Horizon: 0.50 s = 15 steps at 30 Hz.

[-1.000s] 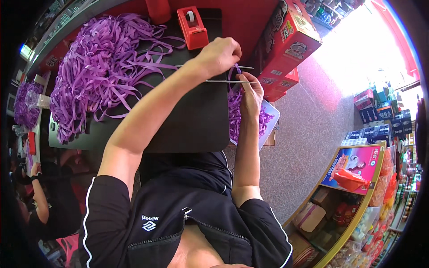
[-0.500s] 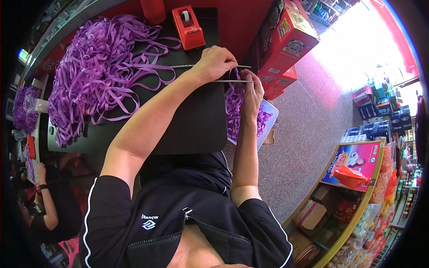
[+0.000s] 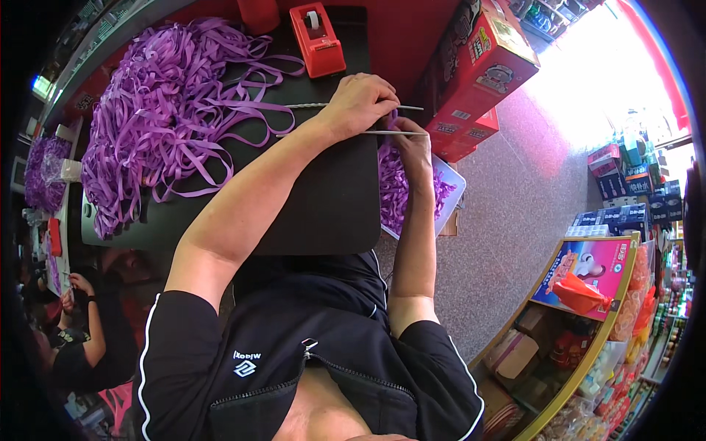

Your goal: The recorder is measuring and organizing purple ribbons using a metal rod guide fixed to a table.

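Both hands pinch a purple ribbon strip (image 3: 392,121) at the bench (image 3: 323,206) edge, left hand (image 3: 360,103) and right hand (image 3: 410,141) touching, a thin rod (image 3: 368,133) lying crosswise between them.

The left hand (image 3: 360,103) hides what the fingers pinch; the rods' (image 3: 401,133) middle parts disappear behind it.

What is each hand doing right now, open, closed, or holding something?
Left hand: closed on thin metal rods.
Right hand: fingers pinched on a purple ribbon strip at the rods.
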### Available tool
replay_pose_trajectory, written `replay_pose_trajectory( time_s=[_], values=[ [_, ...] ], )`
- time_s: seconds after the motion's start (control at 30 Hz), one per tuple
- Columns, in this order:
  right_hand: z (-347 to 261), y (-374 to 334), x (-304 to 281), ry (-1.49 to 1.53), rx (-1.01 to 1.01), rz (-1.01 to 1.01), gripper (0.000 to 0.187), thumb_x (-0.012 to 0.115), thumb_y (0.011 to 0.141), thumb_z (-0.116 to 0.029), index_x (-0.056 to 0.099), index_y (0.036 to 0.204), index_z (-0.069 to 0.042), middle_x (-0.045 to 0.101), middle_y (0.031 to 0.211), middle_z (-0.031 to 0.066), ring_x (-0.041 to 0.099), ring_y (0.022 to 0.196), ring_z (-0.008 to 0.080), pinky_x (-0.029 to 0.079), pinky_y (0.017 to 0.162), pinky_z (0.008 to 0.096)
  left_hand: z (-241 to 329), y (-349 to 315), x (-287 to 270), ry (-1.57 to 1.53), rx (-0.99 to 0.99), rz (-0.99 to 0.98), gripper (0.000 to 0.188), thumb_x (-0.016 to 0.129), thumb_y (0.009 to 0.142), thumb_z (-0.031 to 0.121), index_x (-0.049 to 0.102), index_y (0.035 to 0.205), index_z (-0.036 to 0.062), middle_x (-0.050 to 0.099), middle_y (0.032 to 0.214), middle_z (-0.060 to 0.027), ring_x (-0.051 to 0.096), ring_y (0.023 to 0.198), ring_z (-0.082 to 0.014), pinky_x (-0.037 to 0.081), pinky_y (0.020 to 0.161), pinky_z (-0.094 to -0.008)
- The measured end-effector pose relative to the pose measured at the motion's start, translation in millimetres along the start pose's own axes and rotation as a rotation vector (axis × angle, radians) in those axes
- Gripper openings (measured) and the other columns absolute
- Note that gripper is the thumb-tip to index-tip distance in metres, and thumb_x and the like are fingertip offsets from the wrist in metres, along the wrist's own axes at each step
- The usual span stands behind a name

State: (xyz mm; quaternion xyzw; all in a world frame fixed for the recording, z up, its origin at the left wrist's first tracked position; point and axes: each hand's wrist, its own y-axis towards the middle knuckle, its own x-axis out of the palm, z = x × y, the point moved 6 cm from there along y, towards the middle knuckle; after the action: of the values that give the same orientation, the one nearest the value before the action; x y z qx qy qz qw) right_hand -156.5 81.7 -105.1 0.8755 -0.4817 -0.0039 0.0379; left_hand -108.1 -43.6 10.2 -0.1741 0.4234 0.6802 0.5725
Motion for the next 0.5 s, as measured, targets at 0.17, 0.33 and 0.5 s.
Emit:
replay_pose_trajectory(
  time_s=[0.17,0.33,0.5],
  values=[
    [43.9,-15.4,-15.7,-0.424,0.057,0.042,0.023,0.065,0.08,-0.019,0.069,0.097,-0.004,0.069,0.077,0.0098,0.064,0.071,0.0142,0.049,0.065,0.0293,-1.1,-0.7,0.8,0.015,0.021,0.018,0.019,0.062,0.082,0.019,0.071,0.09,0.004,0.066,0.103,-0.0101,0.061,0.099,-0.0265,0.046,0.087,-0.0347],
    [124.4,-31.2,-31.7,-0.442,0.161,0.047,0.023,0.067,0.079,-0.019,0.068,0.096,-0.003,0.069,0.081,0.01,0.065,0.075,0.0149,0.05,0.07,0.0285,0.1,0.6,2.2,0.024,0.035,0.017,0.018,0.063,0.082,0.017,0.07,0.09,0.0031,0.066,0.103,-0.011,0.062,0.097,-0.0258,0.046,0.086,-0.0337],
    [143.2,-50.0,-34.3,-0.543,0.028,0.106,0.022,0.066,0.076,-0.022,0.068,0.09,-0.004,0.069,0.089,0.0085,0.065,0.085,0.0192,0.049,0.08,0.032,-0.2,0.8,4.0,-0.02,0.007,-0.001,0.018,0.061,0.084,0.015,0.069,0.092,0.0007,0.066,0.104,-0.0114,0.062,0.098,-0.0245,0.047,0.085,-0.0316]
  ],
)
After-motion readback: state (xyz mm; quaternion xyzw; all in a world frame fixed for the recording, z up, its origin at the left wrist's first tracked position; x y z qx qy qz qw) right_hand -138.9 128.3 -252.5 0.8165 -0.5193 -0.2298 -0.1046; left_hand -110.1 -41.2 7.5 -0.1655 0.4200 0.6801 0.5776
